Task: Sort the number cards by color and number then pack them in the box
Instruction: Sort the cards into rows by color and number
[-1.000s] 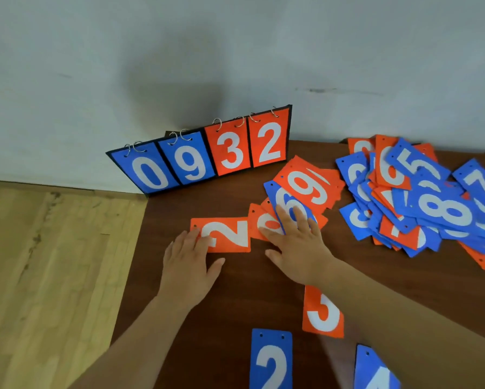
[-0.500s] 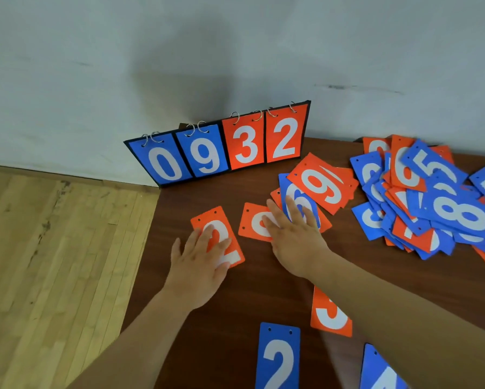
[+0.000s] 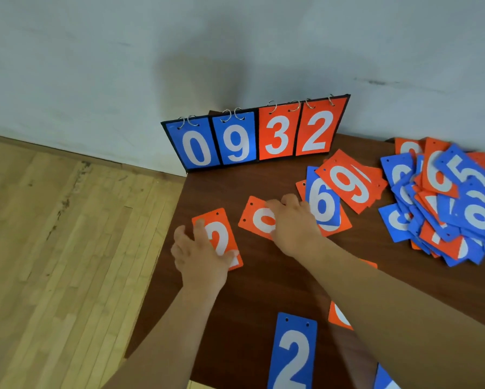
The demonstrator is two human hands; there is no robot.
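Observation:
Orange and blue number cards lie on a dark brown table [image 3: 263, 287]. My left hand [image 3: 199, 256] rests flat on an orange 2 card [image 3: 224, 220] near the table's left edge. My right hand [image 3: 292, 223] presses its bent fingertips on another orange card [image 3: 253, 217], whose numeral is partly hidden, next to a blue 6 card [image 3: 322, 203] and an orange 9 card [image 3: 348, 183]. A blue 2 card [image 3: 293, 352] lies near me. One more orange card [image 3: 338, 315] shows from under my right forearm.
A flip scoreboard [image 3: 252, 136] reading 0 9 3 2 stands against the wall at the table's back. A loose heap of several blue and orange cards [image 3: 446, 206] fills the right side. Wooden floor [image 3: 67, 248] lies beyond the table's left edge.
My left hand has turned the orange 2 card from lying sideways to nearly upright. My right hand has slid the other orange card left, out from the small pile.

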